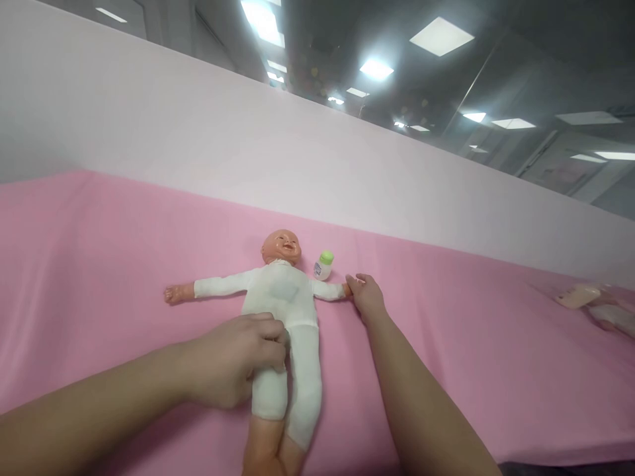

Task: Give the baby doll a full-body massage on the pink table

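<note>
A baby doll (303, 350) with a cloth body lies on its back, arms spread wide and head toward the wall. Its cloth parts are white, and the plastic head, hands and lower legs are tan. My left hand (243, 357) rests on the doll's upper leg at the hip, with curled fingers closed on it. At the other side, my right hand (366, 296) pinches the doll's small plastic hand between thumb and fingers. Beside the doll's head and shoulder is a small clear bottle (323, 266) with a green cap. The doll's feet are outside the view.
Pink cloth (124, 251) covers the table, with a few folds. Behind it stands a low white wall (198, 139), topped by dark glass reflecting ceiling lights. At the far right lie a cream-coloured object (579, 295) and clear plastic wrapping, blurred.
</note>
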Demonstrator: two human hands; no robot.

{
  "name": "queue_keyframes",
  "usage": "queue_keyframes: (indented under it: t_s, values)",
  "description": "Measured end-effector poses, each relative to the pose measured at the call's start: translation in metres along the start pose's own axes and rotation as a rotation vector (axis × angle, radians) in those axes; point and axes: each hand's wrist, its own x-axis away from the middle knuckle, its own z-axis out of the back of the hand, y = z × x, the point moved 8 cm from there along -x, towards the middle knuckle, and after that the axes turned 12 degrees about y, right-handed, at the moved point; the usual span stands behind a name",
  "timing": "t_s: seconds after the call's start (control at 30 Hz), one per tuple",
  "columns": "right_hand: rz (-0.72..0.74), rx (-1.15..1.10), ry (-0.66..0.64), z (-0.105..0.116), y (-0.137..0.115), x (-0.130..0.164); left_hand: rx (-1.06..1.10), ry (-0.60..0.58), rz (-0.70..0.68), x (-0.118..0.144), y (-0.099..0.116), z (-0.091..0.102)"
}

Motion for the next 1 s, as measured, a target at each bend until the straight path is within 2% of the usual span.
queue_keyframes:
  t_s: [0.1, 0.2, 0.3, 0.37, 0.5, 0.6, 0.7, 0.8, 0.9, 1.0]
  values:
    - [-0.101, -0.363, -0.093, -0.015, -0.012, 0.016, 0.022, 0.146, 0.039, 0.000, -0.013, 0.012]
    - [0.014, -0.486, -0.116, -0.023, -0.040, 0.037, -0.023, 0.297, 0.120, 0.002, -0.036, 0.025]
    - [0.196, -0.351, -0.081, -0.029, -0.064, 0.059, -0.118, 0.372, 0.247, 0.005, -0.065, 0.034]
    - [0.357, -0.228, -0.088, -0.036, -0.079, 0.074, -0.153, 0.373, 0.349, 0.006, -0.082, 0.037]
    - [0.681, -0.059, -0.231, -0.054, -0.099, 0.099, -0.119, 0.293, 0.422, 0.002, -0.099, 0.035]
    - [0.750, 0.043, -0.336, -0.063, -0.099, 0.105, -0.130, 0.286, 0.419, 0.000, -0.105, 0.033]
    - [0.745, 0.071, -0.384, -0.065, -0.098, 0.105, -0.153, 0.326, 0.413, 0.003, -0.110, 0.032]
    - [0.668, -0.022, -0.348, -0.061, -0.094, 0.098, -0.160, 0.364, 0.369, 0.008, -0.109, 0.032]
    - [0.462, -0.194, -0.278, -0.054, -0.079, 0.079, -0.174, 0.410, 0.231, 0.011, -0.093, 0.034]
    - [0.223, -0.284, -0.207, -0.046, -0.053, 0.053, -0.145, 0.422, 0.070, 0.010, -0.066, 0.034]
